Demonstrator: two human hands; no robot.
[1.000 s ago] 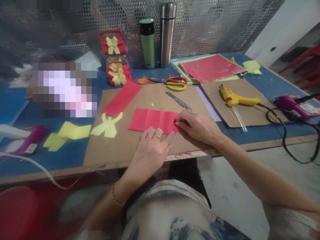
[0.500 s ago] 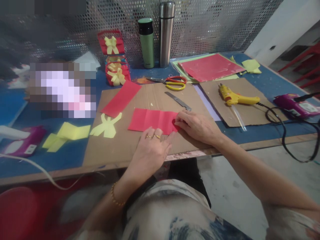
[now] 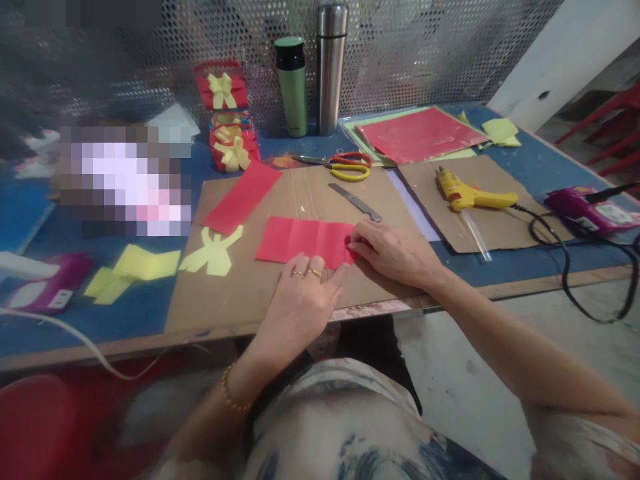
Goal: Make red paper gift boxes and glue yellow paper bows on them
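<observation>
A creased red paper strip (image 3: 307, 238) lies on the brown cardboard sheet (image 3: 235, 303). My left hand (image 3: 307, 293) rests on its lower edge, fingers stretched out and lying flat. At the strip's right end, my right hand (image 3: 395, 253) is closed with curled fingers on the paper, and that end is partly hidden under them. Beyond the strip lies a grey blade (image 3: 355, 201), near scissors (image 3: 350, 167) with red and yellow handles. A second red paper strip (image 3: 243, 197) is at the upper left, touching a yellow paper bow cutout (image 3: 214, 252).
A yellow glue gun (image 3: 473, 193) sits on cardboard at right, its cord running to a purple box (image 3: 595, 207). A green tumbler (image 3: 291, 87) and a steel flask (image 3: 331, 73) stand behind. Red boxes with yellow bows (image 3: 233, 152) are stacked at back left. Yellow papers (image 3: 133, 270) lie left.
</observation>
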